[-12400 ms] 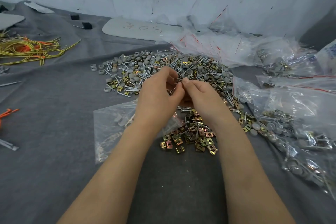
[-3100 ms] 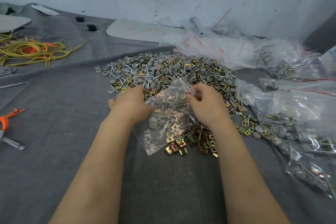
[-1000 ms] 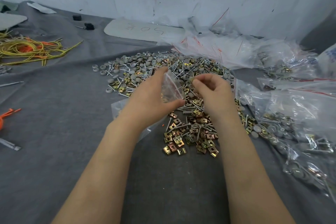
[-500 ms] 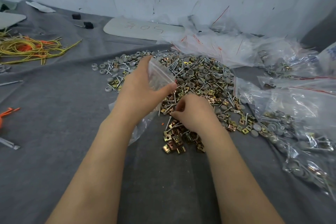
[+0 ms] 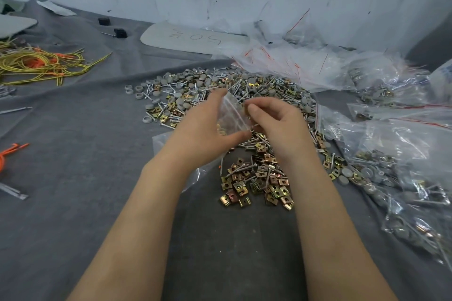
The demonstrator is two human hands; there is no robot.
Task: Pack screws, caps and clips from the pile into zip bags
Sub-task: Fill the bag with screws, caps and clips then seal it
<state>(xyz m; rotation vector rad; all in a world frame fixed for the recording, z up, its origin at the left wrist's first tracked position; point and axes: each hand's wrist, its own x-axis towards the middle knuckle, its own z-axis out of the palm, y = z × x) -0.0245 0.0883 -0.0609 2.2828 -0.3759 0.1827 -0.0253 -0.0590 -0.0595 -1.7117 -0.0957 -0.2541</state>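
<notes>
My left hand (image 5: 203, 134) grips a small clear zip bag (image 5: 232, 117) by its mouth, thumb below and fingers above, and holds it above the pile. A few brass clips show through the plastic. My right hand (image 5: 274, 124) is at the bag's mouth with fingertips pinched together; what they pinch is too small to make out. The pile (image 5: 220, 90) of screws, grey caps and brass clips spreads behind the hands. A cluster of brass clips (image 5: 256, 183) lies in front of them.
Filled zip bags (image 5: 391, 166) lie heaped along the right side. Empty bags with red strips (image 5: 293, 61) sit by the wall. Yellow and orange cords (image 5: 41, 63) lie at the left, a grey board (image 5: 186, 38) at the back. Grey cloth covers the table.
My right hand has risen from the clips in front to the bag's mouth. My left hand still holds the bag, a little lower and nearer than half a second ago.
</notes>
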